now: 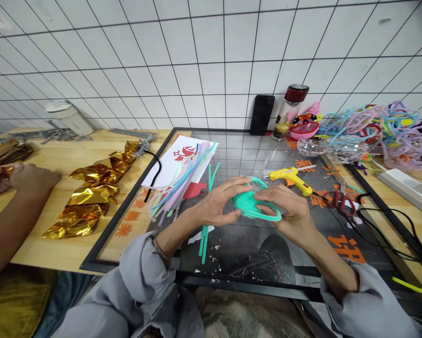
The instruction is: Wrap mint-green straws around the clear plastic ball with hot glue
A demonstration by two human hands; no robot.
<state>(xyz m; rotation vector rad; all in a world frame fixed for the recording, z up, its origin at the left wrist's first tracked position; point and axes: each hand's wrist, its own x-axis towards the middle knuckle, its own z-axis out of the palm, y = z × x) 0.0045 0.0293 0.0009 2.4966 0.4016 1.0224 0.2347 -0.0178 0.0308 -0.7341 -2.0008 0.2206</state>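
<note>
Between my two hands is a green coiled piece (245,204), wound from what look like pipe cleaners, held up over the dark glass board (232,256). My left hand (223,202) is closed round its left side, thumb below and fingers on top. On the right, my right hand (290,206) pinches a loop of the same green strand at the coil's edge. Loose green strips (203,244) lie on the board below my left wrist. A yellow hot glue gun (290,177) rests just beyond my right hand. The coil's underside is hidden.
Colourful pipe cleaners (182,180) lie on white paper (177,148). At the back stand a phone (262,115) and a glass bottle (290,110). Red scissors (341,202), black cords and a power strip (411,188) are at right. Another person's hands (34,180) work beside gold foil (91,197).
</note>
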